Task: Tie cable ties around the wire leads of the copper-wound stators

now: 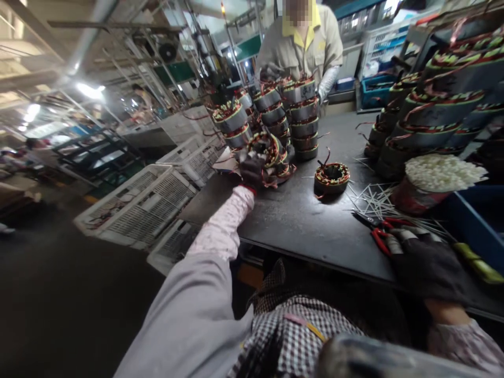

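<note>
My left hand [252, 169], in a dark glove, reaches across the table with its fingers closed on the edge of a tilted motor stator [268, 147]. That stator leans against the stacked stators behind it. My right hand [427, 257], gloved with light wraps on the fingers, rests at the table's right side, closed around the red-handled cutting pliers [380, 233]. Their jaws point to the upper left. Between the hands a single stator [332, 178] lies flat, its copper windings facing up. Thin white sticks [372, 200] lie scattered beyond the pliers.
Stator stacks [305, 121] stand at the back, and taller stacks [437, 110] at the right. A red tub [417, 197] holds many white sticks, next to a blue bin [480, 215]. Plastic crates [145, 197] stand left of the table. A co-worker [307, 47] stands opposite.
</note>
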`<state>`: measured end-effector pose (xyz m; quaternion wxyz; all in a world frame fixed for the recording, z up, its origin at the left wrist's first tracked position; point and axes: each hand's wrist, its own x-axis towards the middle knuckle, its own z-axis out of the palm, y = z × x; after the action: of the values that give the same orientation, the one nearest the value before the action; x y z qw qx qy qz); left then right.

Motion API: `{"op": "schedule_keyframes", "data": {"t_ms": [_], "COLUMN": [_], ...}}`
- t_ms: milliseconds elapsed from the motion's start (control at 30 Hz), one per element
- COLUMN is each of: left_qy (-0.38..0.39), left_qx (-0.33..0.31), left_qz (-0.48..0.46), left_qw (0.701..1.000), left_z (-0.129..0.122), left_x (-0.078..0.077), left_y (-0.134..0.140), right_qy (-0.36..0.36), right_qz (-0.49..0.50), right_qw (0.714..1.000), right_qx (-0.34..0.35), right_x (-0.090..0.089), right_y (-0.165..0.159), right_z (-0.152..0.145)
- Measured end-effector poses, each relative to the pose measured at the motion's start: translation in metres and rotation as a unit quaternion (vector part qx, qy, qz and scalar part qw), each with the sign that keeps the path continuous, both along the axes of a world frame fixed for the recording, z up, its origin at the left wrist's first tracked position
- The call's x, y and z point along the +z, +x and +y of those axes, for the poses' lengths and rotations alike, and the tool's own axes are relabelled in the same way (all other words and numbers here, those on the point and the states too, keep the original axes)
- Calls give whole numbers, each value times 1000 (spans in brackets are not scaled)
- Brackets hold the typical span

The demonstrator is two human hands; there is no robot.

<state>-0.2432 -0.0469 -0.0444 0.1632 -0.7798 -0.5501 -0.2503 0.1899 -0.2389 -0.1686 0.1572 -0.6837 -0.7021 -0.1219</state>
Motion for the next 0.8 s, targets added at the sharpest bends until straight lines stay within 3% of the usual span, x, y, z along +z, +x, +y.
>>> {"op": "schedule_keyframes", "data": {"t_ms": [133, 233, 300, 433, 533, 600, 667, 800], "left_qy": [-32, -112, -168, -214, -234, -253, -279, -323], "left_qx": [2, -114, -200, -268, -285, -302, -287, -93], "left_qz": [1, 40, 71, 96, 45, -9, -66, -210], "left_qw": [999, 986, 963, 934, 928, 919, 914, 918], "left_z": [-64, -114, -135, -135, -117, -110, -112, -120], "left_x": [-43, -65, -69, -67, -68, -72, -76, -82], "left_y": [12, 31, 48, 81, 95, 103, 113, 140], "right_qy": [-7, -32, -40, -17, 63, 89, 68, 62], "right_qz": [-9, -22, -26, 7, 96, 171, 233, 334], "right_qw": [1000, 999, 998, 999, 993, 981, 967, 933], "right_qx": [-6, -27, -34, -42, -41, 7, 74, 121], "right_x": [3, 9, 14, 14, 7, 3, 2, 15], "right_y": [-1, -5, -6, -5, -11, -27, -50, -93], "right_z": [1, 0, -1, -8, -15, -16, -12, 8]}}
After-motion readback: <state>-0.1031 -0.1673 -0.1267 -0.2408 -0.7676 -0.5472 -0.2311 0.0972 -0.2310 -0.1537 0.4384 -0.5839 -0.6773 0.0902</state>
